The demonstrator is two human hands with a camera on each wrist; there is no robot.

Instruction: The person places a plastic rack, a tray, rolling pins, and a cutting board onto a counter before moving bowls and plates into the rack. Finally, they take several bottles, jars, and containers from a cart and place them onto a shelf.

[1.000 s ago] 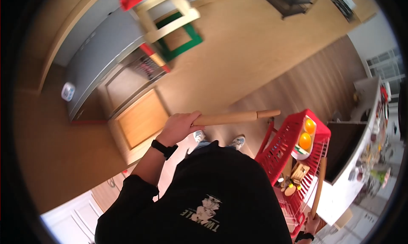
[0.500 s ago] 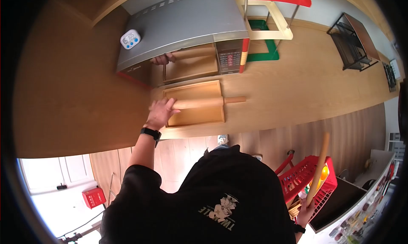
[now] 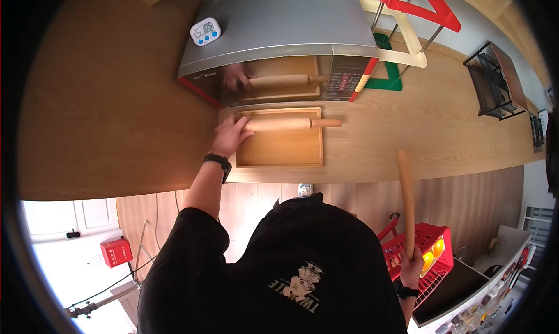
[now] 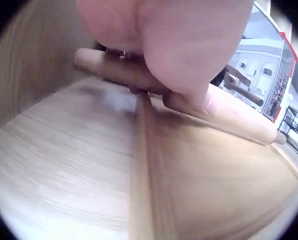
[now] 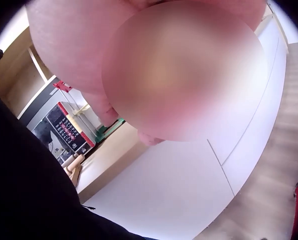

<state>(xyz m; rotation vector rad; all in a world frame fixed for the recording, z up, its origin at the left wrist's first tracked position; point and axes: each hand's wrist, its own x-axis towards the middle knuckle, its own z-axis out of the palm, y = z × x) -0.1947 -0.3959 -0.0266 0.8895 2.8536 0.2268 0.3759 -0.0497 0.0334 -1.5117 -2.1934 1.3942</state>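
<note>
My left hand (image 3: 229,137) grips one handle of a wooden rolling pin (image 3: 279,124), which lies lengthwise over the back part of a shallow wooden tray (image 3: 279,150). In the left wrist view the rolling pin (image 4: 239,115) overlaps the tray's rim (image 4: 144,175) by the handle, and the thumb is against it. Out to the right, my right hand (image 3: 411,266) holds a long plain wooden rod (image 3: 406,200) by its lower end, raised beside the counter's front edge. A blurred patch covers much of the right wrist view, hiding most of that grip.
A microwave (image 3: 279,40) stands right behind the tray, with a white timer (image 3: 205,32) on top. Beside it is a rack with a cream frame (image 3: 407,57). A black metal shelf (image 3: 495,80) sits farther right. On the floor side, a red toy cart (image 3: 434,232) carries oranges (image 3: 438,248).
The left hand has brought the rolling pin from over the floor onto the tray, then back toward the microwave. The right hand has lifted the rod up from beside the cart toward the counter.
</note>
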